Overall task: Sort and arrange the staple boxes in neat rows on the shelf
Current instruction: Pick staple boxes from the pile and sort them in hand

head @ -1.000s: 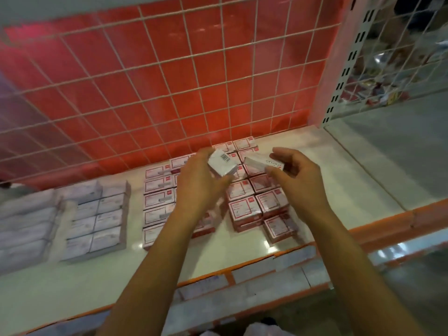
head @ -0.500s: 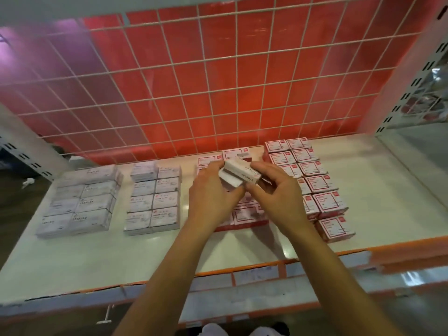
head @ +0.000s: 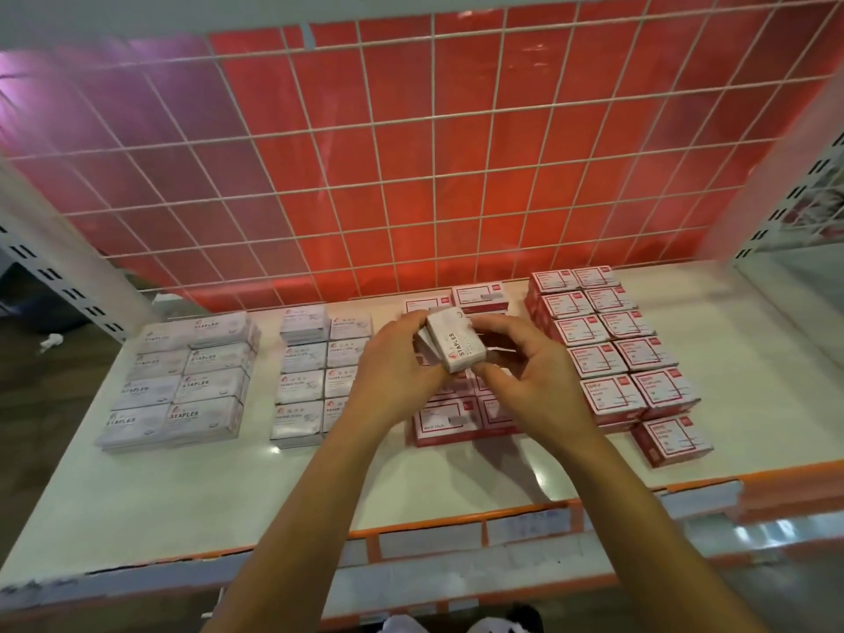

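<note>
Both hands meet above the middle of the white shelf (head: 411,486). My left hand (head: 392,381) and my right hand (head: 530,376) together grip a white box marked STAPLES (head: 456,347), which lies on top of a second white box (head: 424,344) whose edge peeks out at the left. Under the hands sit red-and-white boxes (head: 450,422) in rows, partly hidden. A block of white STAPLES boxes (head: 182,386) lies at the left, and smaller white boxes (head: 315,372) stand beside it.
More red-and-white boxes (head: 612,349) fill two rows at the right, with one box (head: 671,438) out in front. A white wire grid over a red panel (head: 411,175) closes the back. The shelf's orange-trimmed front edge (head: 502,527) carries label strips.
The two white boxes, held apart a second ago, are now stacked together between both hands. The view has swung left, bringing the left blocks of boxes into sight.
</note>
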### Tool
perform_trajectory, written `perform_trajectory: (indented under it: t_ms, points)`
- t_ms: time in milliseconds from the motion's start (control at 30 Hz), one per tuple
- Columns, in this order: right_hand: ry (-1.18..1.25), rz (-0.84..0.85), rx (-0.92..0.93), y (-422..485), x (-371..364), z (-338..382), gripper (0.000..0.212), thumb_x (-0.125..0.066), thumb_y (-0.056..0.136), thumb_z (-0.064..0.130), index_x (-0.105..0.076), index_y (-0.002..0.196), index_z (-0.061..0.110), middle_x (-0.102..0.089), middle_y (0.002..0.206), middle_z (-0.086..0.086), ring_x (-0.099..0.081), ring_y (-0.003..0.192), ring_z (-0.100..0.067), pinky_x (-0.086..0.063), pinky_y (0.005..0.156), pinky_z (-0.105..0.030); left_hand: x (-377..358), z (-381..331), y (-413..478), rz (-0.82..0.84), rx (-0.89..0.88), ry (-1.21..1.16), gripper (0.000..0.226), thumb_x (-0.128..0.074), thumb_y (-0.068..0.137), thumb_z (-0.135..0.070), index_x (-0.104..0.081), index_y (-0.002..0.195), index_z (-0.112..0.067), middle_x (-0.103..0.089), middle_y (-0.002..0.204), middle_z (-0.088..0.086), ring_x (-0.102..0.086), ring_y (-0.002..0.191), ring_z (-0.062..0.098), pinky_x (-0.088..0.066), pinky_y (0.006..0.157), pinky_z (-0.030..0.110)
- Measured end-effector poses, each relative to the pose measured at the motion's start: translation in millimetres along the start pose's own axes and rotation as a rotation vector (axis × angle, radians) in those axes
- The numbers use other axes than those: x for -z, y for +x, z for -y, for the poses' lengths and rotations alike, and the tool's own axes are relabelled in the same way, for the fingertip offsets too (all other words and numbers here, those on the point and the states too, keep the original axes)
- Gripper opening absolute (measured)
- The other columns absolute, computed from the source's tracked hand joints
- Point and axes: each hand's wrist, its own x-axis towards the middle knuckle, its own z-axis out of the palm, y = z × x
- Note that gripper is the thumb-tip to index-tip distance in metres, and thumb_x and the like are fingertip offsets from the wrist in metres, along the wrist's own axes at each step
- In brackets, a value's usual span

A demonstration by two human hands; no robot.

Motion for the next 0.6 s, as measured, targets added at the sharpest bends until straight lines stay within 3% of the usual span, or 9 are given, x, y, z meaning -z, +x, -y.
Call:
perform_trajectory:
  t_ms: [167, 267, 400, 533, 600]
  points:
    - [-0.065, 0.048, 0.010, 7.9, 2.1, -2.8, 0.054, -0.074, 0.078, 0.005, -0.056, 0.127, 0.019, -0.059, 0.122, 0.004, -0.059, 0.110, -0.007, -0.053, 0.091, -0.030, 2.4, 3.3, 9.3, -0.022, -0.068, 0.017, 0.057, -0.077, 0.075, -0.031, -0.055, 0.128, -0.029, -0.063, 0.120, -0.004, -0.058, 0.106, 0.015, -0.051, 0.090, 0.041]
    - [-0.079, 0.082, -0.009, 10.5, 5.9, -0.4, 0.057, -0.067, 0.080, -0.004, -0.053, 0.129, 0.023, -0.058, 0.121, 0.007, -0.058, 0.108, -0.002, -0.053, 0.089, -0.023, 2.7, 5.4, 12.3, 0.001, -0.061, -0.018, 0.059, -0.078, 0.076, -0.028, -0.053, 0.129, -0.031, -0.062, 0.123, -0.005, -0.057, 0.110, 0.015, -0.051, 0.093, 0.041]
    - [-0.081, 0.098, -0.026, 16.5, 13.6, 3.3, 0.055, -0.064, 0.082, -0.006, -0.054, 0.122, 0.030, -0.058, 0.108, 0.013, -0.056, 0.101, 0.003, -0.053, 0.077, -0.015, 10.3, 14.5, 15.4, 0.157, -0.073, -0.162, 0.059, -0.080, 0.076, -0.018, -0.055, 0.126, -0.034, -0.062, 0.125, -0.009, -0.059, 0.112, 0.010, -0.053, 0.093, 0.039]
    - [-0.171, 0.210, 0.029, 25.1, 20.3, 6.5, 0.058, -0.068, 0.082, 0.005, -0.051, 0.119, 0.046, -0.046, 0.130, 0.017, -0.041, 0.115, 0.011, -0.045, 0.093, -0.020, 16.3, 18.0, 13.0, 0.281, -0.089, -0.208, 0.053, -0.076, 0.080, -0.011, -0.057, 0.125, -0.031, -0.063, 0.124, -0.009, -0.060, 0.109, 0.002, -0.051, 0.091, 0.021]
    - [-0.212, 0.334, 0.047, 28.5, 23.8, 10.2, 0.063, -0.066, 0.083, 0.004, -0.048, 0.121, 0.051, -0.039, 0.138, 0.022, -0.034, 0.125, 0.009, -0.040, 0.097, -0.022, 18.2, 19.3, 12.8, 0.305, -0.105, -0.200, 0.053, -0.074, 0.081, -0.010, -0.057, 0.128, -0.027, -0.063, 0.125, -0.008, -0.060, 0.109, 0.002, -0.051, 0.093, 0.022]
